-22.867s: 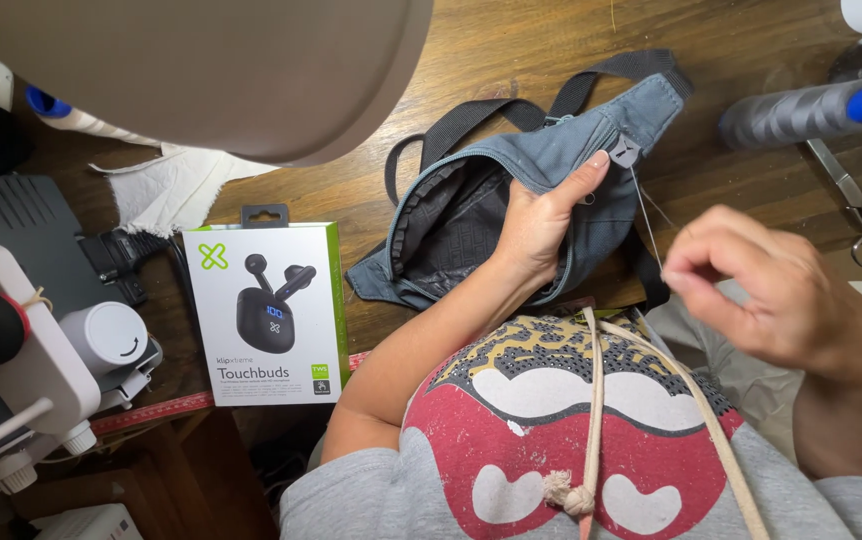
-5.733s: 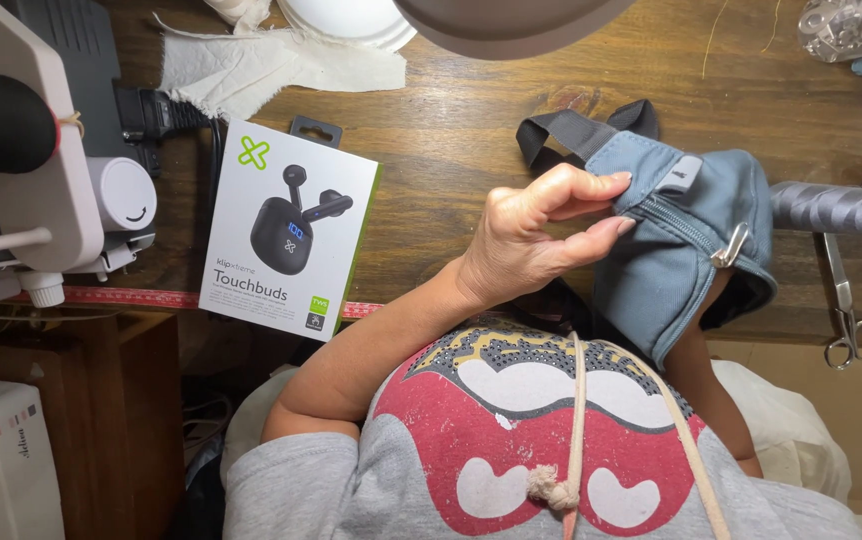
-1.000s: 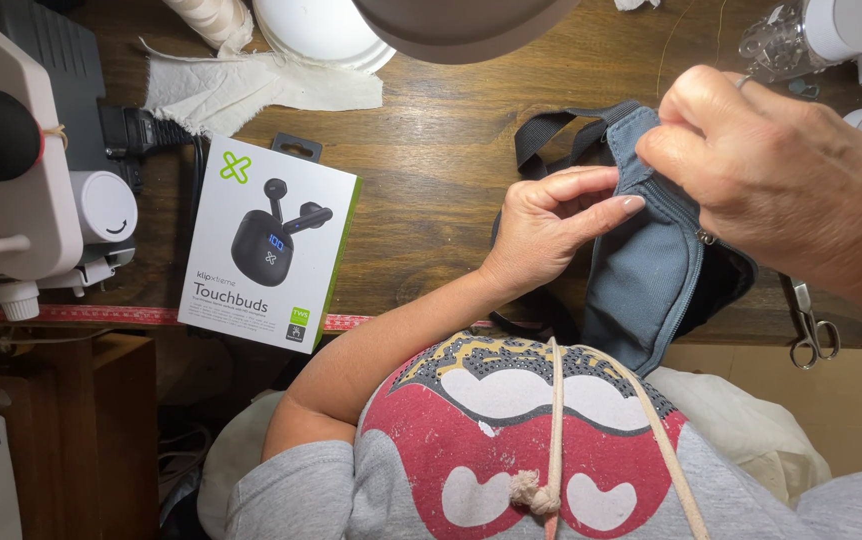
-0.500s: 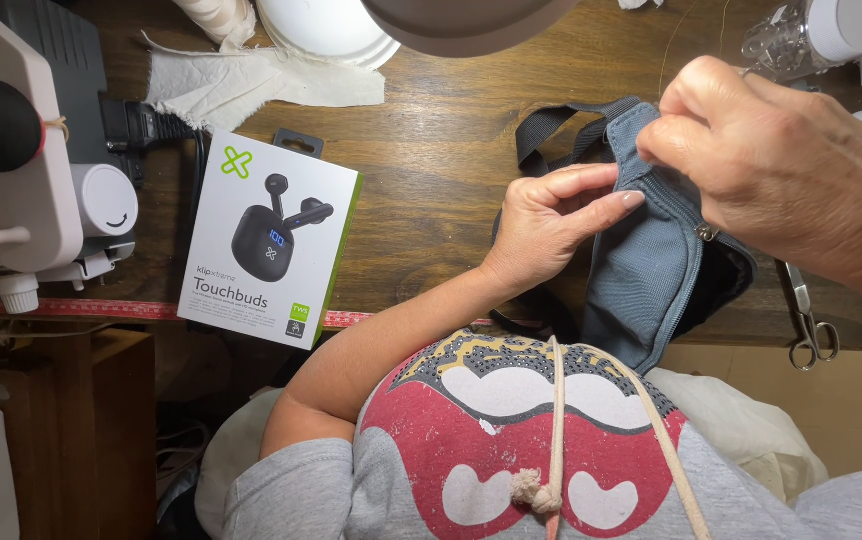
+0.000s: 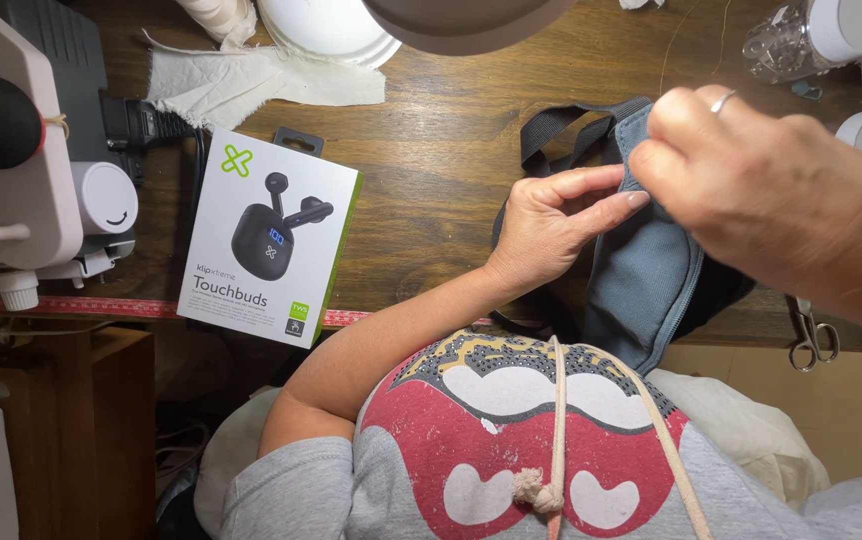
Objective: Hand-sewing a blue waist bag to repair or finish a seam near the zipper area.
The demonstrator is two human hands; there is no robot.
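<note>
Blue-grey zippered fabric bag (image 5: 651,270) with black straps, upright at the wooden table's edge

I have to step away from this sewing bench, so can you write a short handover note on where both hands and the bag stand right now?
Left hand: fingertips pinch the upper edge of the blue bag.
Right hand: closed on the same edge, next to the left fingertips.
The bag lies on the wooden table, black strap behind it, zipper side facing right.
Scissors lie at the right edge; the earbud box lies left, untouched.
Done and left: cannot tell; any needle or thread is too fine to see.
</note>
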